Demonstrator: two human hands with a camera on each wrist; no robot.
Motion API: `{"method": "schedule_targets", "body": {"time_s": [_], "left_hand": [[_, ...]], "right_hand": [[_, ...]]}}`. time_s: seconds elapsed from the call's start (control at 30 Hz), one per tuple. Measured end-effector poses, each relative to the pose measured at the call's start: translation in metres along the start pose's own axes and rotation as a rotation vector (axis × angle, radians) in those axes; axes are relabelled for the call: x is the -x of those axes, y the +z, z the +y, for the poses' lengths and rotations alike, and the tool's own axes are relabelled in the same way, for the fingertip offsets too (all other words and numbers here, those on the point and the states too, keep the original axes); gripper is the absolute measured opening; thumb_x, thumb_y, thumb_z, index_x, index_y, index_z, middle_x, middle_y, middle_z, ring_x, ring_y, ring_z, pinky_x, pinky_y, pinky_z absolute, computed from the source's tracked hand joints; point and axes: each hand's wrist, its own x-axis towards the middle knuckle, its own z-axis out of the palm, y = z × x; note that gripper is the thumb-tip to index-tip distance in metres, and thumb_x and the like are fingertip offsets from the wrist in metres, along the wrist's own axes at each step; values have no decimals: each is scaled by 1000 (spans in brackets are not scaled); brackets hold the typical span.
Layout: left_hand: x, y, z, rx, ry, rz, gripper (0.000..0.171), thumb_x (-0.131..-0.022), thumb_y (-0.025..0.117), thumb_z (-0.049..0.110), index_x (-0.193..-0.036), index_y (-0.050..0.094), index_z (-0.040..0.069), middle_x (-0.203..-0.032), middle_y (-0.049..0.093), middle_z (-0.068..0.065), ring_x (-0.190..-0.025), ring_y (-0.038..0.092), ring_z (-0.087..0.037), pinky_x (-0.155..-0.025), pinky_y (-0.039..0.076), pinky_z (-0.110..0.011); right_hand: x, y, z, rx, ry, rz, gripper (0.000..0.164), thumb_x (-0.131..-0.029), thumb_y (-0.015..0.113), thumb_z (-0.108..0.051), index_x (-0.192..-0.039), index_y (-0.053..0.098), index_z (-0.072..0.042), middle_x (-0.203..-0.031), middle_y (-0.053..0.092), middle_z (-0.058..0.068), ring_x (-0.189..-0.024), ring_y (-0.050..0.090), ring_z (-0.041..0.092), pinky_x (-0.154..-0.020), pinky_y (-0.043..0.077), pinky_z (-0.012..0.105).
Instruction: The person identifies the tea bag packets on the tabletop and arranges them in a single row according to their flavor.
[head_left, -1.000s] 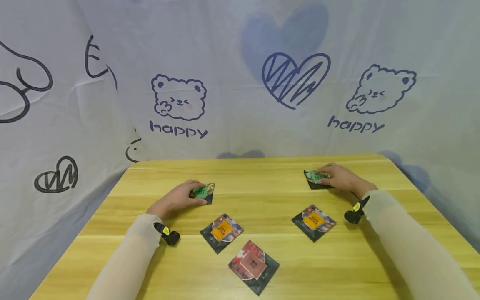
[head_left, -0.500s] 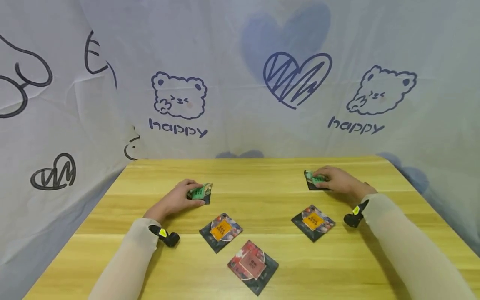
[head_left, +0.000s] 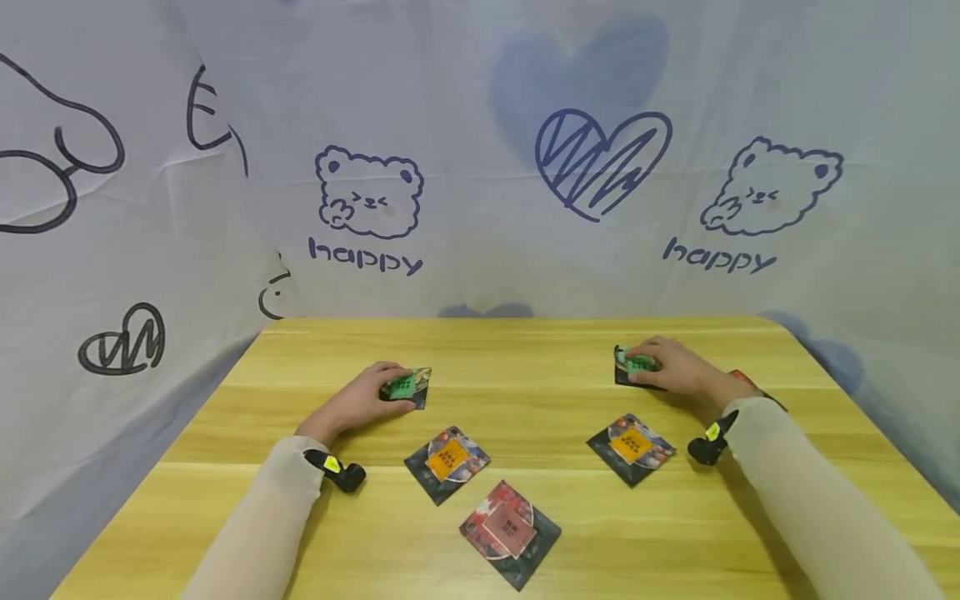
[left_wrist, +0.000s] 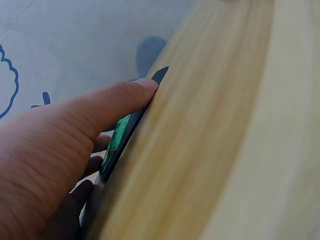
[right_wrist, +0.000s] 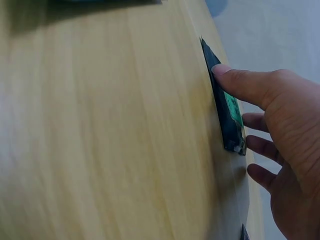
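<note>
On the left of the table in the head view, my left hand (head_left: 365, 397) holds a small dark flat packet with a green label (head_left: 405, 384) between thumb and fingers. The left wrist view shows the thumb on this packet's near edge (left_wrist: 131, 125). Further right, near the back of the table, my right hand (head_left: 672, 367) grips a similar green-labelled packet (head_left: 634, 367). In the right wrist view, the thumb lies on its near side while the fingers sit at the far side of the packet (right_wrist: 226, 112). The hands cover part of both packets.
Two orange-labelled packets (head_left: 447, 463) (head_left: 632, 448) and a red-labelled packet (head_left: 510, 533) lie flat on the wooden table (head_left: 525, 400), nearer the front. Behind my right wrist, a red and black packet (head_left: 744, 378) peeks out. A printed cloth (head_left: 480, 225) hangs behind the table.
The head view has shifted slightly. My right hand and its packet are a little nearer the front, and more of the red and black packet shows behind that wrist. The left hand stays nearly still.
</note>
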Motion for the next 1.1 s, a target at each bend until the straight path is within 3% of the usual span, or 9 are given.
{"method": "schedule_targets", "body": {"time_s": [0.27, 1.1], "left_hand": [[-1, 1, 3, -1, 7, 7, 72, -89, 70, 47, -147, 46, 11, -149, 36, -20, -134, 36, -42, -104, 35, -59], [0, 6, 2, 1, 7, 36, 71, -87, 72, 45, -144, 50, 10, -147, 36, -21, -131, 36, -42, -100, 38, -60]], "right_hand": [[5, -1, -10, 12, 16, 4, 53, -95, 64, -42, -136, 59, -10, -142, 42, 28, -129, 35, 51, -103, 28, 68], [4, 13, -47, 72, -23, -48, 63, -91, 65, -50, -139, 56, -10, -134, 45, 24, -118, 45, 44, -93, 42, 59]]}}
